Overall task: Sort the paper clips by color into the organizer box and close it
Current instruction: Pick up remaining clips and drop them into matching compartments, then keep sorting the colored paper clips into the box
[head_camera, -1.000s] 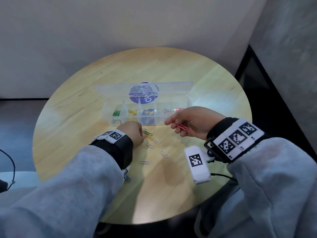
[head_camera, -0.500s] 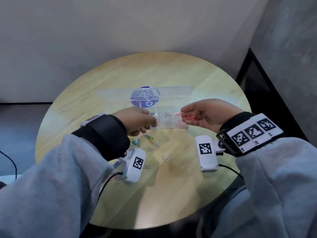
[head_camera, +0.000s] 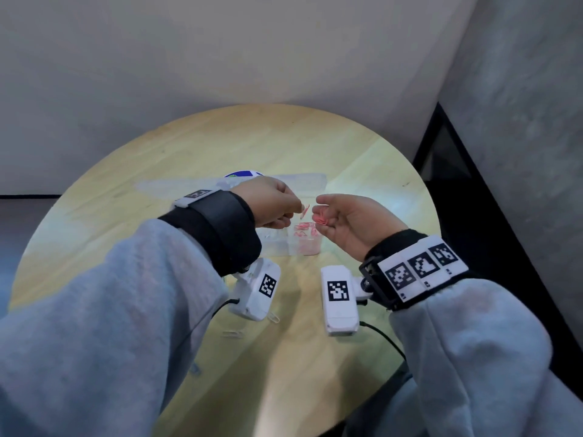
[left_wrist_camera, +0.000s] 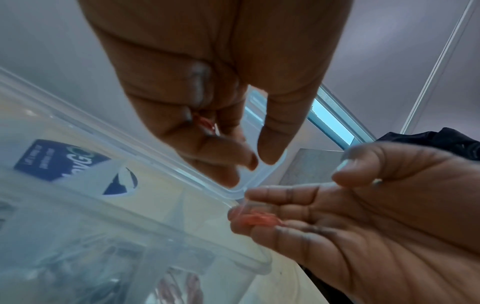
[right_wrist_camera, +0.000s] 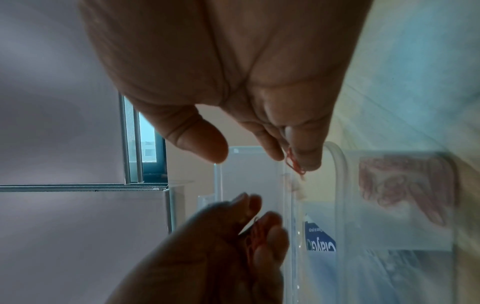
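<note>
A clear organizer box [head_camera: 284, 246] stands on the round wooden table [head_camera: 220, 146] with its lid [head_camera: 309, 179] laid open behind. Its rightmost compartment [head_camera: 305, 239] holds red paper clips [right_wrist_camera: 405, 181]. My left hand [head_camera: 298, 209] hovers over that end and pinches one red clip [left_wrist_camera: 205, 123]. My right hand [head_camera: 318, 213] faces it a finger's width away, palm turned up, with a few red clips [head_camera: 320, 219] held in its curled fingers [left_wrist_camera: 259, 219]. The left arm hides the other compartments in the head view.
Two silver clips [head_camera: 273, 317], [head_camera: 232, 334] lie loose on the table under my wrists. A blue round label [head_camera: 243, 175] shows through the lid. A wall stands behind the table and a dark gap [head_camera: 451, 171] runs along its right.
My left hand left the loose clips on the table and rose to the right with a red clip. My right hand lifted over the box's right end. The two hands now almost touch.
</note>
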Available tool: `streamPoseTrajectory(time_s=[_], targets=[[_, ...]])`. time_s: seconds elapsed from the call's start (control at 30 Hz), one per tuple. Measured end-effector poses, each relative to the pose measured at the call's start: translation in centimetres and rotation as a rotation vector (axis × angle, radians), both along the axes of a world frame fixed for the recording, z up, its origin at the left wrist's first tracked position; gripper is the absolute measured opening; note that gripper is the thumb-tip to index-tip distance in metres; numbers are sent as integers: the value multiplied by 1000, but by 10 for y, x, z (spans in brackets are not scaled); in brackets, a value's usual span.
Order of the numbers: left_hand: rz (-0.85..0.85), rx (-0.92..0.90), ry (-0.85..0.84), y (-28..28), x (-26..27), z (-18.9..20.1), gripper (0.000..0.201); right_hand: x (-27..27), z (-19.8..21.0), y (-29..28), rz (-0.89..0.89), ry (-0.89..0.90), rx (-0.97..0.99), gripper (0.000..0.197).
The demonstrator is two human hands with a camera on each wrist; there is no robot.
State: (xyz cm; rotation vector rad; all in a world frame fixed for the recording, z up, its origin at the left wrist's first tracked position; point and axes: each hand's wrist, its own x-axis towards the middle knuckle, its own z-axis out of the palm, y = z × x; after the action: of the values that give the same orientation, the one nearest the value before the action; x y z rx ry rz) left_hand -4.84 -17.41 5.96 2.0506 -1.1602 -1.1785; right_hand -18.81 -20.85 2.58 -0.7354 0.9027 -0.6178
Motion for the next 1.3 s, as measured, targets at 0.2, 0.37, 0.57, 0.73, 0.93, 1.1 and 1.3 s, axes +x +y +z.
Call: streamPoseTrajectory(time_s=[0.2,0.37,0.57,0.73,0.93,1.1,1.3], targets=[[59,-36,170,-5,-8,-9,9,-3,-1,-3,44,100,-46,49],[62,-68,238,2,-10,-10,14,-4,0,-4,56,140,-143,26],[7,-74,107,35,13,-1,16,-9,13,9,270,379,-439,13],[-111,95,-194,73,36,-15,8,4,8,38,612,721,-673,2],[-281,317,-532,105,42,-46,15,26,-13,71,922,1033,-807,4],[-376,350,-626,114,37,-57,16,37,-23,76,967,1171,-818,16],[-483,359,-686,115,33,-65,10,53,-36,79,1009,1259,-869,19]])
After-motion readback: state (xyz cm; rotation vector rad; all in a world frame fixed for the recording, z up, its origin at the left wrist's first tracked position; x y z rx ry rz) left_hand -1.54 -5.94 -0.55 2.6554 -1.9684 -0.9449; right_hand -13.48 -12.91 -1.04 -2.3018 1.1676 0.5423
